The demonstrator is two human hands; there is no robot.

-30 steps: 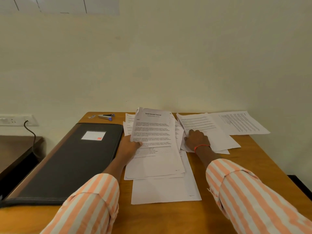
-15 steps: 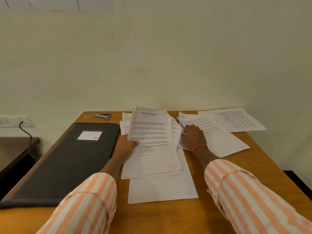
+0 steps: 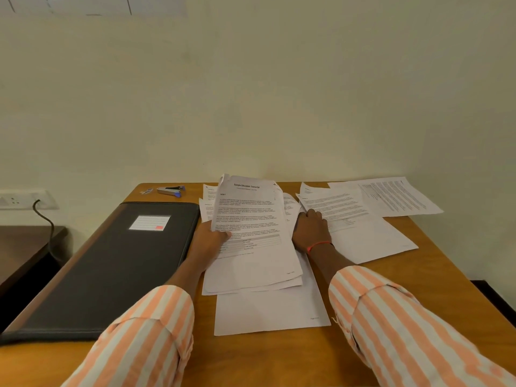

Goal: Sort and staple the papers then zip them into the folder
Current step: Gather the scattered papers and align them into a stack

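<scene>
Your left hand (image 3: 208,241) grips a sheaf of papers (image 3: 251,233) by its left edge, thumb on top; top sheet reads "Sample Education Transcript". The sheaf's far end is lifted and curls toward you, near end rests on the pile w/ more loose sheets under it. A single sheet (image 3: 268,314) lies flat nearest you, partly under the sheaf.

Your right hand (image 3: 311,231) is palm-down, fingers curled, pressing on the near left corner of a printed sheet (image 3: 351,219) just right of the sheaf. Can't tell if the fingers pinch an edge or only press; fingertips hidden.

Another printed sheet (image 3: 396,198) lies at the desk's far right corner, partly overlapped by that one. Few more page edges poke out behind the sheaf, far side.

Black zip folder (image 3: 111,263) lies flat along the left side of the desk (image 3: 405,280), closed, white label w/ red mark on the cover, right edge just beside your left hand.

Stapler (image 3: 170,190), silver w/ blue end, sits at far left of the desk beyond the folder, apart from the papers. Small item next to it, too small to ID.

Both sleeves orange/white stripe; red band (image 3: 318,245) on right wrist.
</scene>
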